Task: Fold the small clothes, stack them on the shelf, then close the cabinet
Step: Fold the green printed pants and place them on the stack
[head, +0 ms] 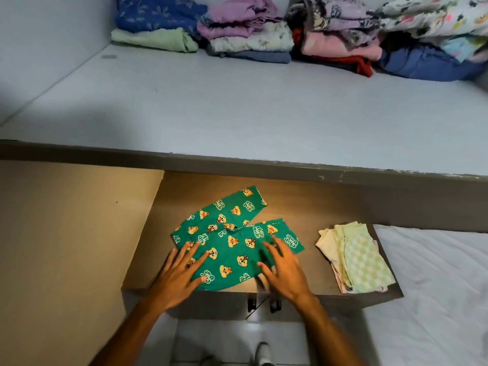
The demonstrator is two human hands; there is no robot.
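Note:
Small green trousers (232,233) with a cartoon print lie spread on the brown cabinet top (303,207), both legs pointing away to the right. My left hand (179,273) lies flat with fingers spread on the waist end at the left. My right hand (284,268) rests flat on the nearer leg, fingers apart. A folded pale green checked garment (361,260) lies on a cream one at the right end of the same surface. Above and behind, a grey shelf (237,107) holds several stacks of folded clothes (253,35) along its back.
A beige wall panel (66,247) stands left of the cabinet. White bedding (435,286) lies at the right. Two dark door handles (264,303) show under the cabinet's front edge. Pale floor and a shoe (261,352) are below.

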